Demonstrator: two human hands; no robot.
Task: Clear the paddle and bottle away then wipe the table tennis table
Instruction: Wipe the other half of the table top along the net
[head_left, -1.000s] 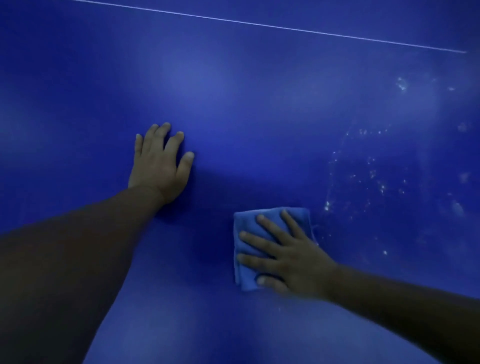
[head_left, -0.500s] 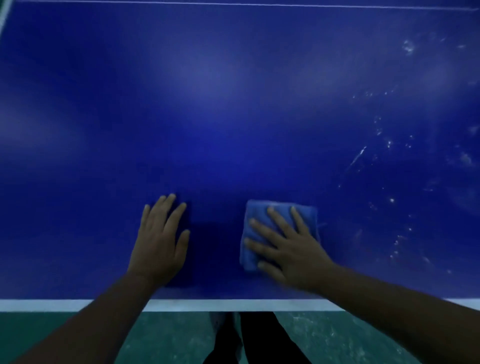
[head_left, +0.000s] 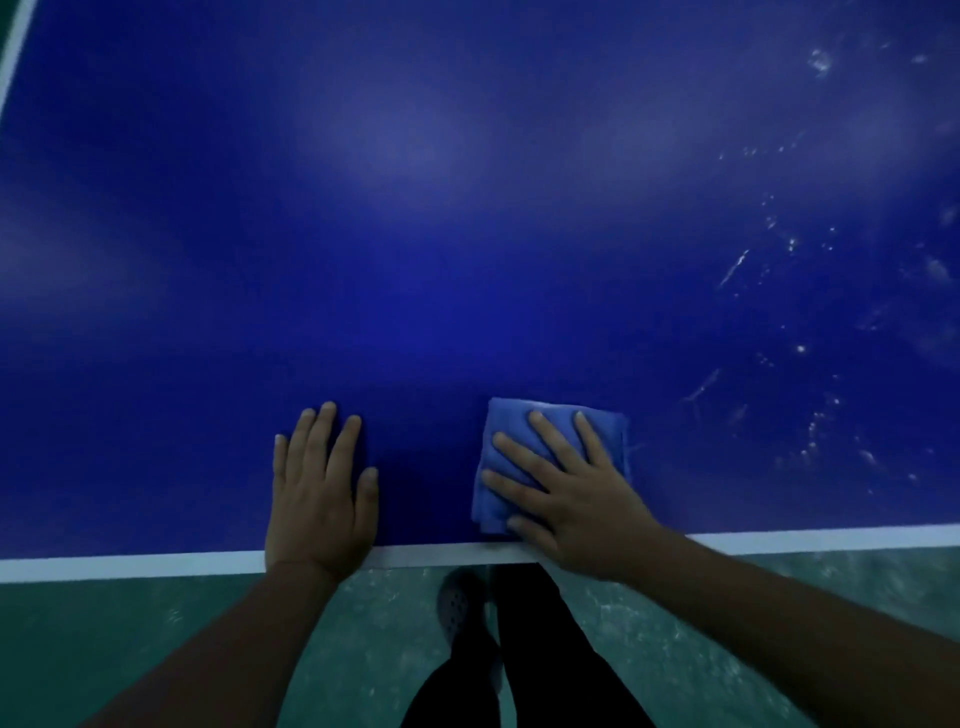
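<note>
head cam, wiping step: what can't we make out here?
- Paddle and bottle: neither in the head view; where they went is unknowable.
- Table: far end and net cut off by the top edge.
- Cloth: the right hand covers much of it; its underside is hidden.
- White specks: too small to identify.
- Left hand: its palm hides the surface beneath.

A folded blue cloth (head_left: 550, 457) lay flat on the dark blue desk (head_left: 467, 234) near its white near edge; white specks dotted the desk's right side.
</note>
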